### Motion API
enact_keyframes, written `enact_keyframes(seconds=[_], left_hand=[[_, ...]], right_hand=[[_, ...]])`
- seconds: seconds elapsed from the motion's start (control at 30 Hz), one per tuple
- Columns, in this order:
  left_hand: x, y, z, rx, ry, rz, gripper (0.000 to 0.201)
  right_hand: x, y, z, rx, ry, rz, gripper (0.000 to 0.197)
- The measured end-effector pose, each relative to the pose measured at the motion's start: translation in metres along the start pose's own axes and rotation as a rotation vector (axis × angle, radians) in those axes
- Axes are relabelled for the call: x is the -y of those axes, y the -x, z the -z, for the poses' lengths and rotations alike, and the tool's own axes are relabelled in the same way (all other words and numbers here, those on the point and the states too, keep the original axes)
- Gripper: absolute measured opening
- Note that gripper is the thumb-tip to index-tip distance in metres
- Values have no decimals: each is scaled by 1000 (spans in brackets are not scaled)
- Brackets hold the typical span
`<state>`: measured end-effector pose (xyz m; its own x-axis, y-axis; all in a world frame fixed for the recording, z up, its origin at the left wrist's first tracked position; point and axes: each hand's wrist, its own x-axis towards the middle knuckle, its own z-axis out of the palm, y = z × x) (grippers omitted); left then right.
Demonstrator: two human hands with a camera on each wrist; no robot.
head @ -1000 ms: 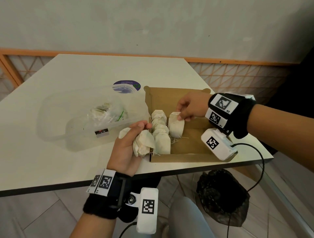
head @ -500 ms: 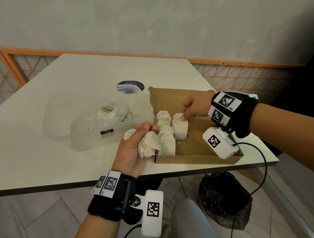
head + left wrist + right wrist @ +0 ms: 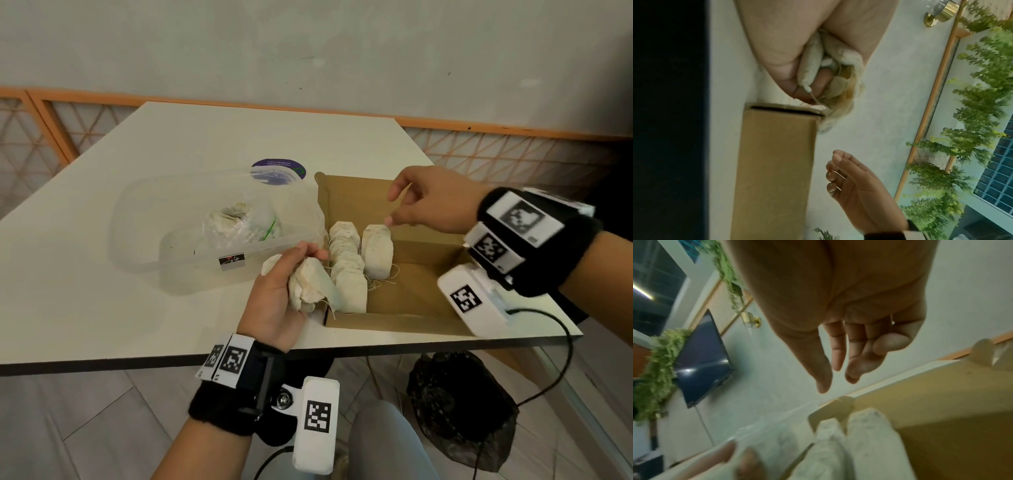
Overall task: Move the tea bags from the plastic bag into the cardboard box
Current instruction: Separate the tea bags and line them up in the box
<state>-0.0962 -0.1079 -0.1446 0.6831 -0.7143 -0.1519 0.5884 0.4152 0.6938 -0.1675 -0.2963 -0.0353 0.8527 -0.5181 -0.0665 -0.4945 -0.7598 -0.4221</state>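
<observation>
From the head view, the left hand rests at the near left corner of the shallow brown cardboard box, its fingers curled tight round a crumpled bunch of pale paper tea bags. Just to its right, inside the box, a row of pale tea bags stands on edge along the left wall, running from the near wall back, with one more upright tea bag starting a second row beside it. The right hand hovers over the box's far half, fingers spread and holding nothing, thumb tip just above that lone bag. The clear plastic bag with the remaining tea bags lies in a clear plastic tub on the white surface, left of the box. The coming move likely turns on this: the held bunch lies to the left of and nearer than the empty right fingers, so the right hand must reach left and toward the person to draw a bag out, then stand it in the second row, long axis upright. The left wrist view shows the bunch clamped in the fist, a thread trailing toward the box's outer wall, with the right hand loosely spread beyond. In the right wrist view, the right-hand fingers hang apart above the blurred standing bags.
</observation>
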Motion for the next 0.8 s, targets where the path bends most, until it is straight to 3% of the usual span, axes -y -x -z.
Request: enact_keyframes(seconds=[0.1,0.17,0.23,0.33,0.57,0.67,0.77,0.8], left_hand=[[-5,1,-6,-6,-21,-4,20],[-7,0,-15,19,-53,-24,19],[-8,-1,-26,48,-85,-39,18],[-7,-5,-37,58,-90,-20,18],[-6,-14,-48,35,76,37,14],[-5,-16,-50,49,121,43,16],[-6,-16,-56,35,227,115,4],[-6,-15,-58,15,267,150,11]], right_hand=[[13,33,-6,143,-92,152,31],[20,50,-16,329,-227,192,45],[22,56,-28,398,-361,194,59],[15,51,-41,334,-441,206,70],[-5,39,-46,167,-845,54,22],[-14,40,-40,125,-824,18,18],[-24,39,-39,16,-720,12,24],[-27,38,-39,-13,-724,11,25]])
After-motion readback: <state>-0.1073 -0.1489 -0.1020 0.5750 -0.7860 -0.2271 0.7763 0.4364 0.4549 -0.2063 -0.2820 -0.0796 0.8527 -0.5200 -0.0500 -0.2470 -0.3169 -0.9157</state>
